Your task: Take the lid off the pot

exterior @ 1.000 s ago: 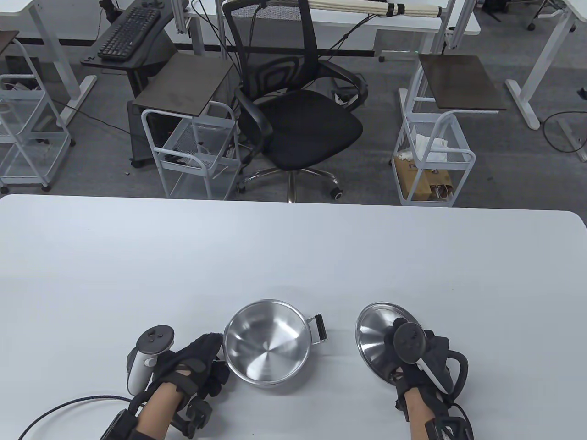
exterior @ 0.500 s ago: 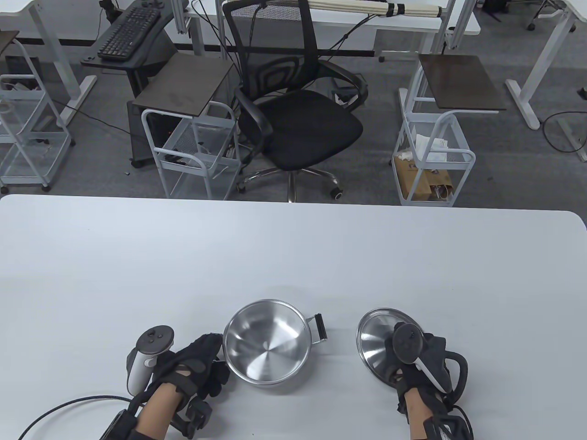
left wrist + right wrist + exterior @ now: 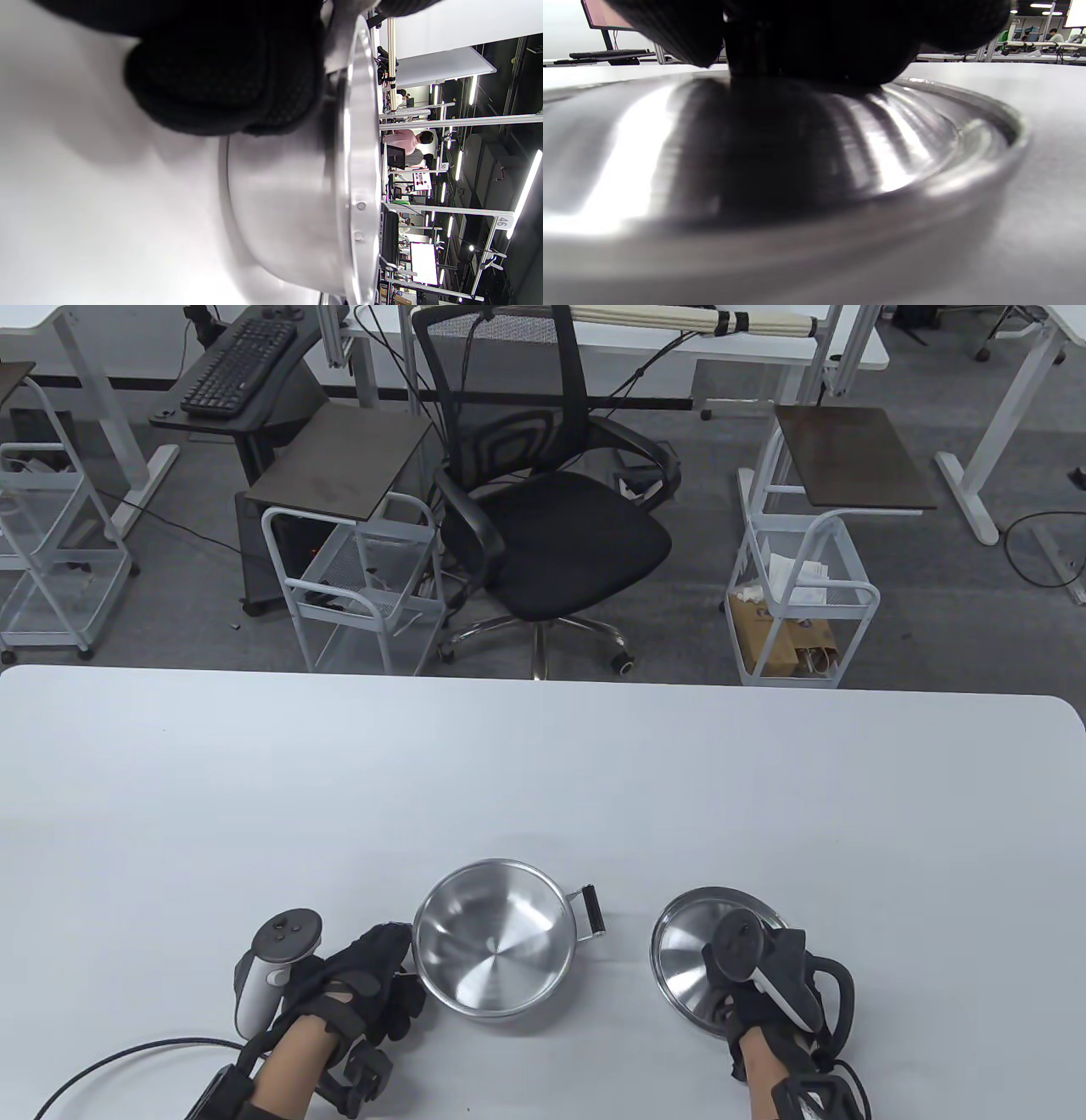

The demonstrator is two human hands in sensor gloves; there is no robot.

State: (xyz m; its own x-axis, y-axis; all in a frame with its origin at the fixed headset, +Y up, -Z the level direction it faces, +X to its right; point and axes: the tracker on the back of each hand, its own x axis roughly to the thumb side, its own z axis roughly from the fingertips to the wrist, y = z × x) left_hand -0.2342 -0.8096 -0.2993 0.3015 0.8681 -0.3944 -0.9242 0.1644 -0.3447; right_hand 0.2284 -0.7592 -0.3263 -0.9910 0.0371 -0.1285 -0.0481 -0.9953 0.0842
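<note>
An open steel pot (image 3: 495, 937) stands on the white table (image 3: 543, 780) near the front edge, its black right handle (image 3: 594, 911) free. My left hand (image 3: 373, 976) holds the pot's left side; in the left wrist view the gloved fingers (image 3: 229, 80) wrap the handle against the pot's wall (image 3: 292, 203). The steel lid (image 3: 691, 954) is off the pot, to its right. My right hand (image 3: 755, 984) grips the lid's knob from above, and the lid (image 3: 780, 169) lies low at the table, nearly flat.
A black office chair (image 3: 543, 509) and two white wire carts (image 3: 356, 585) (image 3: 802, 594) stand beyond the table's far edge. A cable (image 3: 127, 1056) runs from my left wrist along the front left of the table.
My right hand has lowered the lid and shifted it slightly left, from tilted to nearly flat. The left hand and the pot have not moved.
</note>
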